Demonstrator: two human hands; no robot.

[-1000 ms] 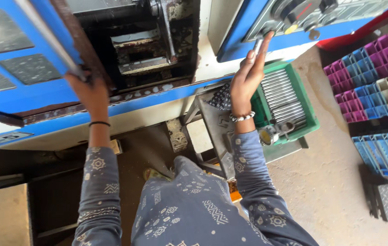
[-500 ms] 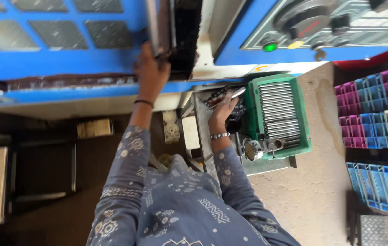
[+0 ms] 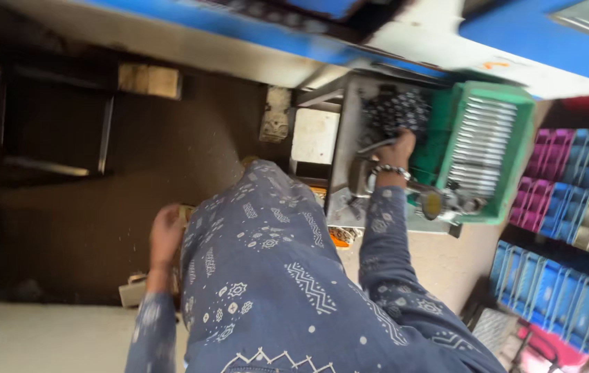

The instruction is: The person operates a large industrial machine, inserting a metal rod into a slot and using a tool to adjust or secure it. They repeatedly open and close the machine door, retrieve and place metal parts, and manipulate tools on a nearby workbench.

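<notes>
My right hand [image 3: 397, 150], with a beaded bracelet at the wrist, reaches onto a small grey metal stand [image 3: 350, 110]. Its fingers touch the lower edge of a dark patterned cloth [image 3: 397, 110] lying there, and a thin metal rod [image 3: 372, 146] lies just left of them. I cannot tell whether the fingers grip anything. My left hand [image 3: 166, 235] hangs low beside my blue patterned garment, blurred, with its fingers curled and nothing visible in it. A green crate [image 3: 526, 131] holding rows of silvery metal parts stands right of the cloth.
A blue and white machine body [image 3: 446, 31] runs along the top. Stacked purple, blue and green crates [image 3: 585, 179] fill the right side. A round metal fitting [image 3: 440, 202] sits at the green crate's near edge. To the left is a dark floor with a wooden block [image 3: 149, 79].
My left hand has dropped from the machine's opening to my side. My right hand stays by the cloth and green crate. The view has tilted down towards the floor.
</notes>
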